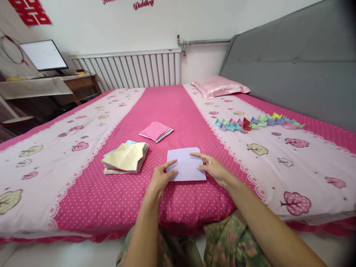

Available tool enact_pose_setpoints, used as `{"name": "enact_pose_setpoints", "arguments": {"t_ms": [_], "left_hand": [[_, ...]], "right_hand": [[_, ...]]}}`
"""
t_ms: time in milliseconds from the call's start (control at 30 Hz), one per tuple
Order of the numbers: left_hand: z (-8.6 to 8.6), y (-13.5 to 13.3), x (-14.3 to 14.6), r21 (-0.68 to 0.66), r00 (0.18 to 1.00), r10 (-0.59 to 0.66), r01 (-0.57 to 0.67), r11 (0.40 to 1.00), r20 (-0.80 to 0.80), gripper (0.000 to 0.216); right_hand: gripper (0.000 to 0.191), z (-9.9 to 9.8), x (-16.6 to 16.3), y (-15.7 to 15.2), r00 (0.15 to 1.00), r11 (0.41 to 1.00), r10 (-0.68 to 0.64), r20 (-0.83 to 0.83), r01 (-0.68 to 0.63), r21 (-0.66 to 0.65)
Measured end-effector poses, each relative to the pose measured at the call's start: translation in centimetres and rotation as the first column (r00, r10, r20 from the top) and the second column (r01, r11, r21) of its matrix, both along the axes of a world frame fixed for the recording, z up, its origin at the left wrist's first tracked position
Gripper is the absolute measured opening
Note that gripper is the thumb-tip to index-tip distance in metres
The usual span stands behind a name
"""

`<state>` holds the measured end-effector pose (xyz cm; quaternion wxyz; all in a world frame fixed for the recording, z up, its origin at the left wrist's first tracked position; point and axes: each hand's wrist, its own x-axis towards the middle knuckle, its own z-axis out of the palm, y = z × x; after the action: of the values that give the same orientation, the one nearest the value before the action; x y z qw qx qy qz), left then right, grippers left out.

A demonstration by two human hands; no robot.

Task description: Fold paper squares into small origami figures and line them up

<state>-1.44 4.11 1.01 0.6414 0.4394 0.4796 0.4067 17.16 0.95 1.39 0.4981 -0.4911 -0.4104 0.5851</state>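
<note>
- Flanking a lilac paper sheet, two bare hands reach in from either side; the sheet lies flat near the front edge of a bed, on a pink polka-dot bedspread.
- The left hand is loosely spread, thumb and index finger apart over the sheet's left edge.
- The right hand is similarly spread, index finger by the top edge and thumb over the right side. Whether either hand's hidden fingers reach underneath, I cannot tell.
- Light, even fingertip pressure would probably serve best here: the bedspread looks soft, so pressing hard could dent the paper.
- Squaring the edges by touch before any crease seems wise.
- The stack topped with creased cream paper sits near the left forearm; elbows are best held clear of it.
- Colourful folded paper shapes lie well apart, to the right.
</note>
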Motion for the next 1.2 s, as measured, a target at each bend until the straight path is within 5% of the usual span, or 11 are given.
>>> {"name": "enact_pose_setpoints", "arguments": {"t_ms": [133, 300, 700, 900, 1200], "left_hand": [[0.3, -0.2, 0.2, 0.101, 0.992, 0.114, -0.119, 0.988, 0.051, 0.050], [0.7, -0.2, 0.2, 0.209, 0.991, 0.099, -0.116, 0.971, 0.089, 0.047], [0.9, -0.6, 0.2, 0.303, 0.996, -0.048, 0.070, 0.951, -0.080, 0.053], [1.0, -0.5, 0.2, 0.268, 0.996, 0.046, -0.024, 0.963, -0.076, 0.050], [0.6, -0.3, 0.2, 0.295, 0.992, 0.056, -0.022, 0.955, -0.109, 0.044]], "right_hand": [[0.053, 0.1, 0.0, -0.3, 0.999, 0.988, 0.022, 0.045, -0.029, 0.150], [0.048, -0.3, -0.1, -0.3, 0.998, 0.966, 0.015, 0.056, -0.029, 0.258], [0.054, -0.4, 0.0, -0.2, 0.998, 0.978, -0.068, -0.006, 0.068, 0.197], [0.065, -0.3, -0.3, -0.3, 1.000, 0.974, 0.004, 0.001, -0.005, 0.228], [0.036, -0.8, 0.0, 0.1, 0.949, 0.950, -0.135, 0.285, 0.041, 0.311]]}}
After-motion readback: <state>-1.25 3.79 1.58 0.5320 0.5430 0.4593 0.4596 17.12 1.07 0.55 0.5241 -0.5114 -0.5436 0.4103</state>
